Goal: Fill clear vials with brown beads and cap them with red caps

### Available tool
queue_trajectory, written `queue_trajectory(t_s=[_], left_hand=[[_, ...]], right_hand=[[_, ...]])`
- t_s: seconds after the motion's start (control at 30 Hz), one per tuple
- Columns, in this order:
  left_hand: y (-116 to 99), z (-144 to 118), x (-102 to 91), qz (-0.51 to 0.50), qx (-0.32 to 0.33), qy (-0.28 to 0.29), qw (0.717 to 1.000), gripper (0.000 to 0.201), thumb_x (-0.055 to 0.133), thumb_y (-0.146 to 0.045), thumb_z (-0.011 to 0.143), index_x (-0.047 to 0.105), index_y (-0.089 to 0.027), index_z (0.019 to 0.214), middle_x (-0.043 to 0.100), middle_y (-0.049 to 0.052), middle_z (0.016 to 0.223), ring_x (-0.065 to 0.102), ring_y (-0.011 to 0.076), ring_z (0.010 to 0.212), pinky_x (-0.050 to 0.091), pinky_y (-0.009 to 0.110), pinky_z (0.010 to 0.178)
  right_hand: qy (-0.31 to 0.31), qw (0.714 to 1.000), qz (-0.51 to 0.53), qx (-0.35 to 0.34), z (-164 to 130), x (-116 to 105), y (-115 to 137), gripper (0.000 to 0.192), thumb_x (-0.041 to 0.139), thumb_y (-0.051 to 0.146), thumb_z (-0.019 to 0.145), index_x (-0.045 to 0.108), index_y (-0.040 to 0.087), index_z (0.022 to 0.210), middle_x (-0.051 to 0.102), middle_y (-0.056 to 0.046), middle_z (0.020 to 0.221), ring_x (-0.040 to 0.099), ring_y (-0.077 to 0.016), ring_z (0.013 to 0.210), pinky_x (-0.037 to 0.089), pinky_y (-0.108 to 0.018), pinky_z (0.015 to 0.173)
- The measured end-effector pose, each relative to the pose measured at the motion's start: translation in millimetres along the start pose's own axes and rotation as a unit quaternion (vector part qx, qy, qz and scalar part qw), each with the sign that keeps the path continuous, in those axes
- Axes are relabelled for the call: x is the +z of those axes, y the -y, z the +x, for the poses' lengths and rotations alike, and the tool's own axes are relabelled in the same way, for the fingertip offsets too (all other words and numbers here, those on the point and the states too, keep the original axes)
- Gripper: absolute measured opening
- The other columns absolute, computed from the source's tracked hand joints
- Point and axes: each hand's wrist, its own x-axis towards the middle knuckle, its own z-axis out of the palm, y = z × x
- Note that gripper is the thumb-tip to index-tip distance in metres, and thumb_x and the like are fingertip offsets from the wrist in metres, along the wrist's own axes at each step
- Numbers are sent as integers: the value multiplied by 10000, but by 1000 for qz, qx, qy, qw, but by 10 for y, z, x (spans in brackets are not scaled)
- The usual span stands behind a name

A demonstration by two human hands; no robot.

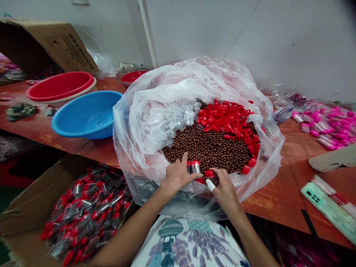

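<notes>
Small clear plastic tubes with red caps (195,165) sit pinched in the left hand (178,175) fingers at the near rim of the brown bead heap (208,146), while the right hand (226,189) fingers grip a red cap (209,173); a loose pinch could spill beads.

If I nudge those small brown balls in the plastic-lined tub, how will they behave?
The brown balls look round and smooth, so they would likely roll and scatter. Heaped loose, they would probably flow around a push. The plastic liner looks thin and floppy, likely shifting too.
</notes>
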Motion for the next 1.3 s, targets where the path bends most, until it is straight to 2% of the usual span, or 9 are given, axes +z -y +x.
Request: queue_trajectory(t_s=[0.1,0.23,0.43,0.6,0.8,0.93,1.0,1.13,1.3], left_hand=[[-13,70,18,-7,43,25,999,1022,674,-583,520,275,-181,1371,542,191,1155,535,358,1013,369,355,817],[69,118,19,-36,94,46,994,797,694,-403,549,417,-224,1274,551,86,1152,532,270,1008,383,310,837],[349,64,28,-138,78,26,987,604,659,-243,584,504,-205,1166,555,32,990,536,201,890,413,295,788],[454,-5,85,-148,71,37,986,642,676,-257,589,479,-223,1199,477,22,933,516,190,859,417,304,776],[362,-30,167,-208,115,18,971,763,785,-262,464,495,-234,1169,424,22,988,488,197,922,413,310,825],[325,-5,236,-278,109,-7,954,670,768,-187,476,540,-227,1105,464,21,1009,494,194,931,404,319,848],[308,20,243,-338,95,-1,936,638,751,-150,490,542,-217,1089,505,19,1014,509,188,921,406,318,848],[242,68,162,-481,52,61,873,639,734,-121,511,508,-201,1103,583,6,936,557,157,813,449,280,751],[106,118,-42,-555,31,65,829,647,746,-161,524,512,-217,1125,598,17,925,569,148,738,478,257,633]], right_hand=[[53,997,12,-50,-41,19,28,369,480,139,749,495,227,1107,540,-65,1064,511,-217,1013,423,-375,888],[71,995,-30,-60,-74,64,21,393,468,123,754,471,208,1138,535,-72,1047,524,-209,980,444,-359,847],[60,983,-166,-48,-145,85,59,516,446,39,694,420,152,1197,545,-106,1004,542,-234,935,464,-360,793],[94,974,-196,-58,-151,121,200,605,355,-52,631,449,157,1192,549,-110,1041,551,-218,933,477,-309,759],[91,990,-80,-67,-124,215,146,704,332,-61,589,420,178,1244,517,-95,1228,490,-209,1123,428,-350,908],[65,995,69,13,-51,293,67,637,443,30,639,441,218,1247,535,-55,1236,503,-206,1122,401,-370,949],[56,985,154,54,14,313,83,588,518,97,657,465,222,1229,553,-50,1216,519,-210,1101,396,-378,955],[70,943,311,96,179,259,210,582,586,141,650,473,225,1215,566,-49,1203,549,-205,1063,407,-377,946],[89,908,393,118,383,76,368,625,631,134,625,476,250,1220,581,-32,1190,566,-202,1041,425,-367,926]])
